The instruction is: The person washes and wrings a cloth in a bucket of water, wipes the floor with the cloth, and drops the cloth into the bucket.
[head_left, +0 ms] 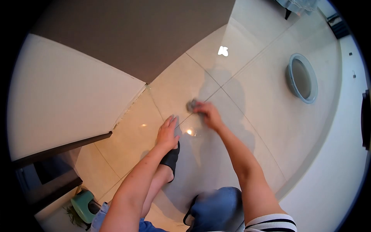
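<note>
My right hand (207,113) is closed on a small grey wad (190,106), pressed to the beige tiled floor (201,77) near a tile joint. The wad is blurred, so I cannot tell whether it is cloth or a scrubber. My left hand (167,135) is just to the left, fingers stretched forward, above the toe of a black slipper (170,158) on my foot. It holds nothing that I can see.
A grey-blue basin (302,78) stands on the floor at the right, near the white wall (328,166). A brown and white cabinet-like block (77,92) rises at the left. A green stool-like object (82,207) is at the lower left.
</note>
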`<state>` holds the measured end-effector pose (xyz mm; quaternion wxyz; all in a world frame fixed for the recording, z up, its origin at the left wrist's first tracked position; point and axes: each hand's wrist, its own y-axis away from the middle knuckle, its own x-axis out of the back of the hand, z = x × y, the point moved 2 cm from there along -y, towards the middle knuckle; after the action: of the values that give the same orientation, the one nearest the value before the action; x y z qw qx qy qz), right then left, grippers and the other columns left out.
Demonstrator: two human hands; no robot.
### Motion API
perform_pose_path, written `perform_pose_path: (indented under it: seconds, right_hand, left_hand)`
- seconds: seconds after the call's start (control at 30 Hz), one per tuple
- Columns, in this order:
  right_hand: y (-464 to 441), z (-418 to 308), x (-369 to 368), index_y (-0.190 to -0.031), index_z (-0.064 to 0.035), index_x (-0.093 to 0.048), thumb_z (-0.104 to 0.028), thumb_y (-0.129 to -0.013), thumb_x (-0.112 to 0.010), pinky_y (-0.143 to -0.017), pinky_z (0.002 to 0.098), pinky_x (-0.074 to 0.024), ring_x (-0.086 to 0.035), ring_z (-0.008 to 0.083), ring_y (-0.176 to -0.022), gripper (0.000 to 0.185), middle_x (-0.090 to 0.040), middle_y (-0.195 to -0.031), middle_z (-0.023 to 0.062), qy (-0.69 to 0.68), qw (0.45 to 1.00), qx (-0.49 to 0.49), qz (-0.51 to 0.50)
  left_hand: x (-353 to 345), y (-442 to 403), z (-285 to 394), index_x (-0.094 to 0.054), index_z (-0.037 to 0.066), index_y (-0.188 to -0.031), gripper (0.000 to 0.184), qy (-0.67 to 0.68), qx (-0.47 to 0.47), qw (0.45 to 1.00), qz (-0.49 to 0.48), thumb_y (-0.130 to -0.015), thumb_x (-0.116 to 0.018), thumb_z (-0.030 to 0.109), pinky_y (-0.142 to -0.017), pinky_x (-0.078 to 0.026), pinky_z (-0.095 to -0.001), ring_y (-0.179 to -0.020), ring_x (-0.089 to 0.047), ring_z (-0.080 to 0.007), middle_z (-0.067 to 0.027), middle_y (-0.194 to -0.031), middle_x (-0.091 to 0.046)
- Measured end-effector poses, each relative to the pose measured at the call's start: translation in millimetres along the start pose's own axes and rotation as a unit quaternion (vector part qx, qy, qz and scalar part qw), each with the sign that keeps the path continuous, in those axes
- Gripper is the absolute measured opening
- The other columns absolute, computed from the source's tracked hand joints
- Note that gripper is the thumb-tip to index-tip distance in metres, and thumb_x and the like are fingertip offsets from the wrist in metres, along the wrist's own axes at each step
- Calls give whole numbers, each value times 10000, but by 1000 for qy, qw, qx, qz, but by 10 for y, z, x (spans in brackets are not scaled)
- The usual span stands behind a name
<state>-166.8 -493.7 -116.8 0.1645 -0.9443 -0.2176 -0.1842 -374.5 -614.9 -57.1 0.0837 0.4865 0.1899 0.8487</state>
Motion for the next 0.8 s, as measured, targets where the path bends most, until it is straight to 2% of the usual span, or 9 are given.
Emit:
perform_pose_path:
  seconds: [0.03,0.1,0.13,0.2,0.33,0.43,0.53,0.67,0.8]
  right_hand:
    - [340,-30,-57,-902,-114,-740,165,-620,-510,-916,419,-484,-647,332,-1068,459,-728,-1054,105,-44,997,46,-32]
    - [1113,-226,-54,-839,-119,-752,171,-594,-522,-927,412,-485,-654,297,-1082,444,-732,-1046,88,-88,989,9,-115]
    - [1441,-358,19,-894,-105,-766,179,-625,-466,-957,415,-486,-652,309,-1092,493,-728,-1076,106,-98,978,-77,-166]
    - [1649,-502,393,-954,-93,-772,182,-648,-413,-990,407,-481,-633,319,-1129,546,-716,-1119,134,-174,948,-227,-141]
    - [1411,212,1607,-1036,-56,-752,171,-646,-381,-1075,352,-417,-591,302,-1226,584,-696,-1174,179,-78,952,-256,148]
    - [1478,211,1458,-1035,-56,-748,171,-649,-377,-1058,361,-431,-607,314,-1197,582,-711,-1124,173,34,924,-211,316]
    - [1952,-180,653,-1007,-81,-752,176,-598,-412,-1024,418,-449,-594,330,-1176,591,-703,-1148,122,-22,979,-149,138]
    - [2503,-711,248,-1012,-98,-760,171,-616,-422,-954,400,-485,-613,319,-1125,587,-701,-1142,129,-195,952,-235,9]
    - [2798,-45,1474,-1057,-36,-740,173,-688,-358,-1053,344,-448,-633,247,-1158,571,-723,-1123,141,-60,913,-290,279]
  left_hand:
    - [-27,11,31,-395,108,-1485,840,-1,-11,1000,-2,-741,-785,144,-1138,-349,-438,-1395,-384,-338,-140,-1545,-357]
    - [-143,112,90,-381,98,-1489,846,7,-36,999,-12,-742,-776,130,-1138,-347,-442,-1401,-374,-344,-145,-1550,-347]
    - [-198,163,125,-379,94,-1489,846,7,-42,999,-9,-741,-772,121,-1137,-347,-444,-1404,-369,-345,-148,-1551,-344]
    - [-349,203,236,-375,87,-1489,847,8,-62,998,-6,-738,-764,104,-1135,-347,-448,-1411,-360,-346,-154,-1553,-338]
    - [-546,254,616,-352,97,-1506,869,18,-118,992,-31,-726,-729,27,-1136,-346,-451,-1422,-349,-355,-173,-1561,-322]
    - [-668,253,843,-334,93,-1518,872,26,-165,986,-20,-722,-672,-24,-1137,-345,-449,-1427,-345,-358,-178,-1568,-311]
    - [-809,265,918,-320,87,-1527,879,-2,-179,984,-14,-711,-615,-55,-1137,-345,-454,-1431,-339,-360,-179,-1574,-304]
    - [-863,393,970,-314,77,-1528,880,-33,-178,982,-49,-701,-576,-70,-1130,-349,-460,-1422,-350,-372,-188,-1575,-301]
    - [-936,526,1053,-328,64,-1518,873,-57,-187,979,-55,-690,-565,-73,-1120,-358,-465,-1407,-367,-384,-200,-1569,-306]
